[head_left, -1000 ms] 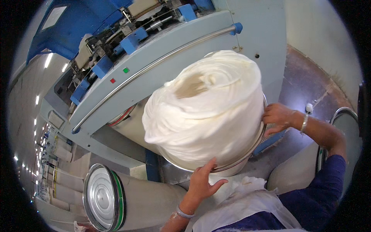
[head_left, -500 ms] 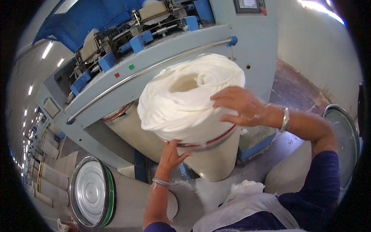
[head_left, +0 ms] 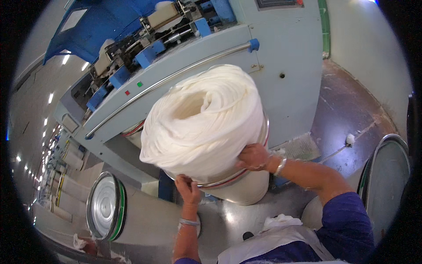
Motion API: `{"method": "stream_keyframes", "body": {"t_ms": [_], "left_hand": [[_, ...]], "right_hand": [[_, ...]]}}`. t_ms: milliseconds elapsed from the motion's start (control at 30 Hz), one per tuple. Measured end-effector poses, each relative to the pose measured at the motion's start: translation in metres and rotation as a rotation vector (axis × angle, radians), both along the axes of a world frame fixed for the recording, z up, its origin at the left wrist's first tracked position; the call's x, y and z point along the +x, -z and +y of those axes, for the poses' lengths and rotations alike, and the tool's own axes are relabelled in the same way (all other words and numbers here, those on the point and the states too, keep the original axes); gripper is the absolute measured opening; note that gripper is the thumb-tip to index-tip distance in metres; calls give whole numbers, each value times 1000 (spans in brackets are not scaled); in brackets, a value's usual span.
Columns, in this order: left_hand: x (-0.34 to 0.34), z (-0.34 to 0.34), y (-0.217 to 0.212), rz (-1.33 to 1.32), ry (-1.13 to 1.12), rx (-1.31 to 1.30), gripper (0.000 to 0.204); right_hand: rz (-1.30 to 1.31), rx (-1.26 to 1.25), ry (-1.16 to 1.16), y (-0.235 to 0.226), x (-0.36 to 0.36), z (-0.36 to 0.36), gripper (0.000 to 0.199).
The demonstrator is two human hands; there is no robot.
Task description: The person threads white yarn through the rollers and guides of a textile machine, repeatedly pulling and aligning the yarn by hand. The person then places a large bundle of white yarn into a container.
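Sliver can, overfilled, tilted at the machine front.

The can (head_left: 239, 191) is a pale cylinder; its long axis leans, mouth pointing up and left. Soft, fibrous white sliver coils (head_left: 202, 119) mound above the metal rim band (head_left: 228, 178). The left hand (head_left: 188, 188) has its fingers curled on the rim; the right hand (head_left: 254, 157) presses the coil side, apparently with bent fingers.

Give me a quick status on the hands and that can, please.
Left hand and right hand grip the sliver can's rim. White sliver coil heaped above. Machine directly behind.
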State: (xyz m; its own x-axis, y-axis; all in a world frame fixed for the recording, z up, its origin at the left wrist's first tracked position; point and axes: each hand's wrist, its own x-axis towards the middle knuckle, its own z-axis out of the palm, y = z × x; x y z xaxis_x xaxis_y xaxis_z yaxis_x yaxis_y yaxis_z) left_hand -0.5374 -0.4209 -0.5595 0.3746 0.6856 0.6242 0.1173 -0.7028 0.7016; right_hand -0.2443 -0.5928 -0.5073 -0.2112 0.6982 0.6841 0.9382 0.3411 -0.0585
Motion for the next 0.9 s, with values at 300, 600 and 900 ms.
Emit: {"method": "stream_keyframes", "body": {"t_ms": [300, 600, 900], "left_hand": [[75, -183, -37, 390, 261, 411, 60], [67, -159, -57, 286, 340, 263, 45], [69, -89, -71, 195, 47, 276, 29]], "right_hand": [[-22, -121, 289, -2, 144, -92, 31], [351, -191, 607, -67, 94, -135, 27], [197, 94, 137, -223, -19, -83, 20]]}}
